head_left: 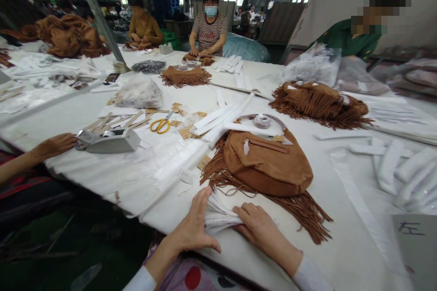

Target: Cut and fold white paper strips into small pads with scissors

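Note:
Near the table's front edge, my right hand [257, 225] is closed round one end of a bundle of thin white strips [220, 213]. At the bundle's other end is my left hand [194, 227], its thumb spread away from the fingers and the palm turned toward the strips. Just beyond both hands lies a brown suede bag [269, 161] with long fringe and a zipper with a white tag. A roll of clear tape [261, 121] rests by the bag's strap.
A tape dispenser [111, 141], yellow-handled scissors [160, 125] and paper tags lie left. Another person's hand [58, 144] is beside the dispenser. Fringed brown bags [317, 104] and white padded strips [389, 168] lie right. Other people stand across the table [82, 109].

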Available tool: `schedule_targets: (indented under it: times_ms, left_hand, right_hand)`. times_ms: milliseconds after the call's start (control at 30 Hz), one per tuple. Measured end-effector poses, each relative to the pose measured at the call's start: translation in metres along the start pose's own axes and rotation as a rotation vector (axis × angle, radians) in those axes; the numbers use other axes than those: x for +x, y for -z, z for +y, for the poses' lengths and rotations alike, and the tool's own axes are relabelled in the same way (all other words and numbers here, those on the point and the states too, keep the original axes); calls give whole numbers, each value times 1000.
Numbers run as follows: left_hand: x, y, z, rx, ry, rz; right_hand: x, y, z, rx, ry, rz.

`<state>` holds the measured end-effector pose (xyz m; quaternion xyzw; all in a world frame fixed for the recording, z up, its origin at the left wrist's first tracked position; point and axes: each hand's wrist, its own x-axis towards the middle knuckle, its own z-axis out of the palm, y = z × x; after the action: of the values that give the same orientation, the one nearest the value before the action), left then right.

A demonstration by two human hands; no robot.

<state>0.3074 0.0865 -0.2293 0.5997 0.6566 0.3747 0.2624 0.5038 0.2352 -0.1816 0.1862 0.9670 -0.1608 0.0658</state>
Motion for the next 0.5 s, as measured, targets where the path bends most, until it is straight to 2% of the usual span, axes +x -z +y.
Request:
schedule_targets:
  times_ms: [133, 333, 433, 500]
  left_hand:
    - [9, 1, 4, 11, -37, -6]
    - [13, -2, 5, -40, -4, 95]
    - [20, 3, 4, 61, -88, 139]
    - [29, 11, 6, 157, -168, 102]
  right_hand:
    - [-1, 2, -2, -5, -6, 2]
    - [-2, 5, -5, -9, -16, -13]
    - [-1, 7, -6, -5, -17, -26]
    - [0, 7, -5, -9, -17, -30]
